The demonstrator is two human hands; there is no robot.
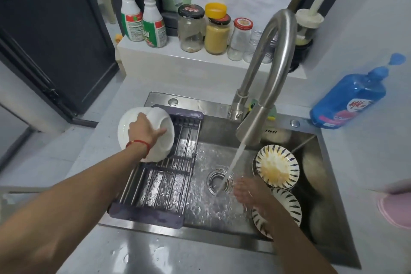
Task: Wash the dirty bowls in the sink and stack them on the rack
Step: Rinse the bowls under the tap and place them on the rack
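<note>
My left hand point(143, 131) holds a white bowl point(163, 138) tilted on its side at the far end of the rack point(155, 187), fingers over its rim; a second white bowl point(124, 127) leans behind it. The rack spans the left part of the sink point(311, 202). My right hand point(246, 191) hangs with fingers spread beside the running water, holding nothing. A striped bowl with yellow residue point(277, 165) sits on a stack at the sink's right. Another striped bowl point(289, 203) lies below it, partly hidden by my right forearm.
The faucet point(266, 87) arches over the sink and pours water onto the drain point(219, 181). A blue detergent bottle point(349, 100) lies on the right counter. Jars point(216, 33) and spray bottles point(142, 18) line the back ledge. A pink cloth point(395, 209) sits at the right edge.
</note>
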